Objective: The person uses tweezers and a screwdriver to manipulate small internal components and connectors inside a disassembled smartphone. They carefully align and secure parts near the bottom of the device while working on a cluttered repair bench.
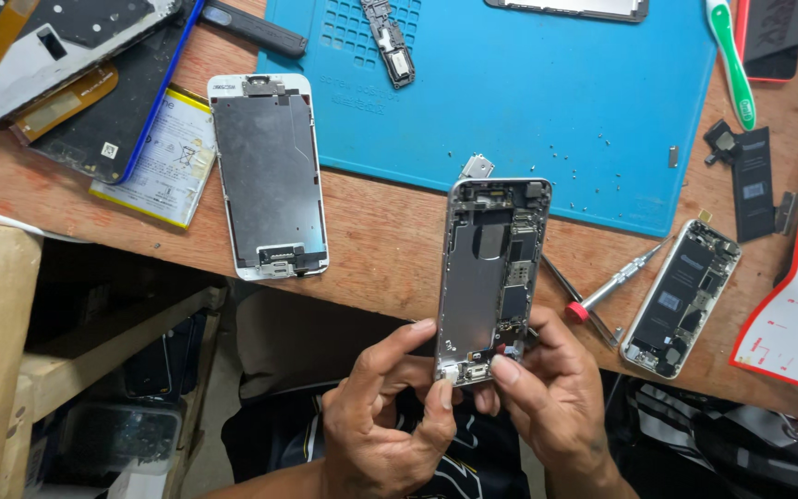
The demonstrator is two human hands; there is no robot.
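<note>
Both hands are closed on the bottom end of an opened phone housing (492, 277), held upright just below centre frame, off the edge of the wooden surface (390, 240): the left hand (390, 416) pinches its lower corner, and the right hand (547, 388) steadies the other side. With only the lower end gripped, the housing could tip and drop into the lap. A thumb pressing the exposed connector parts may bend them, and loose screws (593, 152) on the blue mat (528, 102) could scatter.
</note>
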